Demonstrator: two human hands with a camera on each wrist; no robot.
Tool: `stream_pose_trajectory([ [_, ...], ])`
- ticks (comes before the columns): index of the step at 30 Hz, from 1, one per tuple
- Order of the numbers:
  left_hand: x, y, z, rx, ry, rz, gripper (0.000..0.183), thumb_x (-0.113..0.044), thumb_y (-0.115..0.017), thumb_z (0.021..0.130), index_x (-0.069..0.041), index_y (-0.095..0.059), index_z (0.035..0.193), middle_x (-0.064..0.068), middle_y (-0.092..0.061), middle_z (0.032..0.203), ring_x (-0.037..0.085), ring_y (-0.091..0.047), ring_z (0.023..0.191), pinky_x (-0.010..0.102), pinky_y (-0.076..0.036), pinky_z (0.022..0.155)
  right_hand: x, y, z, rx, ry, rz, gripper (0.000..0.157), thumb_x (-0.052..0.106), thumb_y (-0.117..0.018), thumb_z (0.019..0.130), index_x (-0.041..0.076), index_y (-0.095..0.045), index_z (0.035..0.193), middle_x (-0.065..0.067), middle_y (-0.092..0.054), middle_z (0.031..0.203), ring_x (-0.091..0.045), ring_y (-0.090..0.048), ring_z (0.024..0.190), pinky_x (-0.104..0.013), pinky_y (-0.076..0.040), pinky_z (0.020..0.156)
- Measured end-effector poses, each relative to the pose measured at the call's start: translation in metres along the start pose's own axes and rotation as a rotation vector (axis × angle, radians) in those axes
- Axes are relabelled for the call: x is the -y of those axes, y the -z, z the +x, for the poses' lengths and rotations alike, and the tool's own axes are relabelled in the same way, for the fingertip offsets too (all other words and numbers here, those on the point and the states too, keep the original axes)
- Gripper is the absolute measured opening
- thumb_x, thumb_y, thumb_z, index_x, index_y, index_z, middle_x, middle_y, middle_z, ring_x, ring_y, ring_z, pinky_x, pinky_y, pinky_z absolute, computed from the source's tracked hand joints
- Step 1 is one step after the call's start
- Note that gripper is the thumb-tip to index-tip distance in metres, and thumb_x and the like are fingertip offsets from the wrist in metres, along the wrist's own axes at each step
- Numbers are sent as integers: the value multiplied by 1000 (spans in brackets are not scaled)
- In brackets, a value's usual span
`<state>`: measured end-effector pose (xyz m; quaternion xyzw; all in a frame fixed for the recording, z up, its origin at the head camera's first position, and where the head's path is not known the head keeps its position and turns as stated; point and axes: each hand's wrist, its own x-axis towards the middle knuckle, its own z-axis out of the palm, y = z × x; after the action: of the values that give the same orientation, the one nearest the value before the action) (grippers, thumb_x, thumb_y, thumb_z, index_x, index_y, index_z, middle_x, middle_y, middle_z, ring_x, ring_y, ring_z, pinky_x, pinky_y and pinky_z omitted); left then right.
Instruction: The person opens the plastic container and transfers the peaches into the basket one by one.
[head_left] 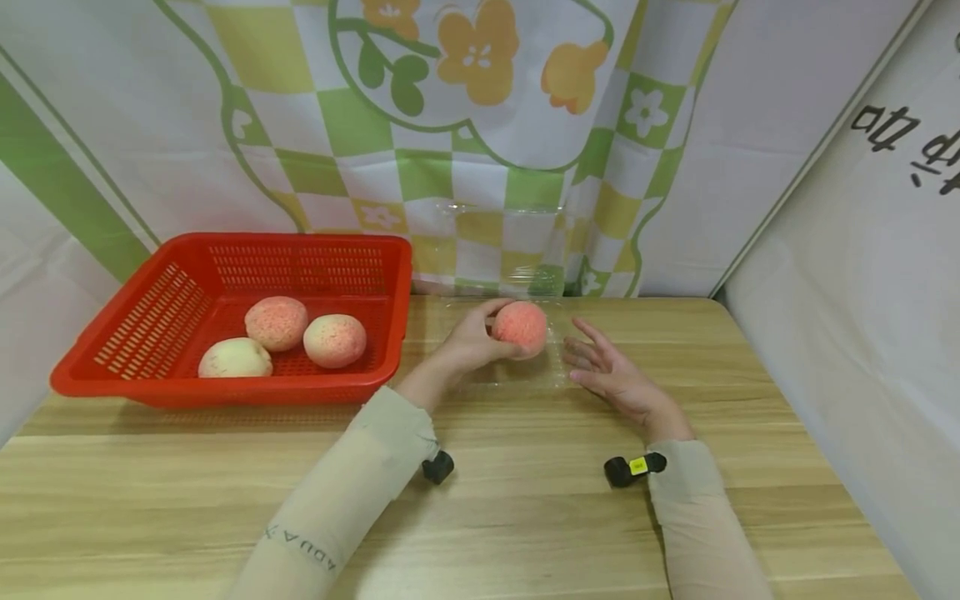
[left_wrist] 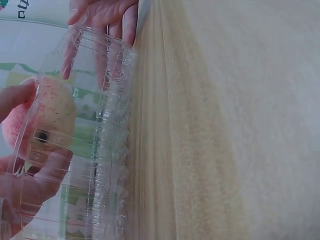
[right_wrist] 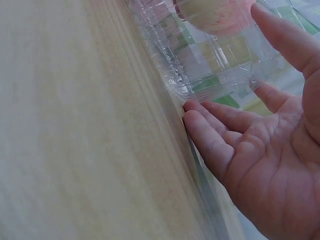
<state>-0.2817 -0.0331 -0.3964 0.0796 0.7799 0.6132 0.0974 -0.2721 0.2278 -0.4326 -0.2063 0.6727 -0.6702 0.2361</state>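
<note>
My left hand point(head_left: 471, 342) grips a pink peach point(head_left: 522, 328) between thumb and fingers, at the clear plastic box point(head_left: 555, 377). In the left wrist view the peach point(left_wrist: 57, 107) shows a pale yellow side, and its lower part is seen through the box wall point(left_wrist: 112, 155). The box's clear lid point(head_left: 498, 250) stands raised at the back, against the curtain. To the right, my right hand point(head_left: 617, 379) is spread with its palm turned toward the box. The right wrist view shows its fingertips right at the box's corner point(right_wrist: 182, 90).
A red plastic basket point(head_left: 225, 388) stands on the left of the wooden table point(head_left: 525, 517). Three peaches lie in it: a pink one point(head_left: 276, 323), a pale one point(head_left: 236, 358) and a speckled one point(head_left: 335, 341). A patterned curtain point(head_left: 420, 167) hangs behind the table.
</note>
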Motion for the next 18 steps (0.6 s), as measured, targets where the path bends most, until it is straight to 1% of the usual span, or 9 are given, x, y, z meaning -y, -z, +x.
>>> stream_pose_trajectory([
  [5,-2,2,-3,-6,-15,-50,77,-1,-80,78,-15,-47,147,17,-53,138,32,-58,115,42,-53,96,1,-1,0,6,-2,-18,87,5,-59,98,19,-2,161,-24,-5,166,-45,-12,152,-13,-43,98],
  [12,-8,6,-6,-11,-65,-83,77,-4,-83,77,-16,-49,145,13,-53,140,30,-59,113,34,-55,89,2,-2,0,3,3,-22,85,4,-59,97,17,-3,161,-25,-7,165,-46,-13,151,-13,-43,98],
  [16,-13,7,-11,-7,-111,-91,79,-4,-84,76,-16,-48,146,9,-52,144,30,-58,117,33,-55,89,2,-1,0,3,7,-21,85,1,-58,98,15,-2,161,-26,-6,165,-46,-12,151,-13,-44,98],
  [18,-17,7,-14,2,-132,-102,80,-3,-83,76,-14,-47,147,9,-51,145,30,-57,119,35,-55,92,2,-1,0,1,7,-26,85,1,-57,98,15,-2,161,-27,-6,164,-47,-12,151,-13,-44,98],
])
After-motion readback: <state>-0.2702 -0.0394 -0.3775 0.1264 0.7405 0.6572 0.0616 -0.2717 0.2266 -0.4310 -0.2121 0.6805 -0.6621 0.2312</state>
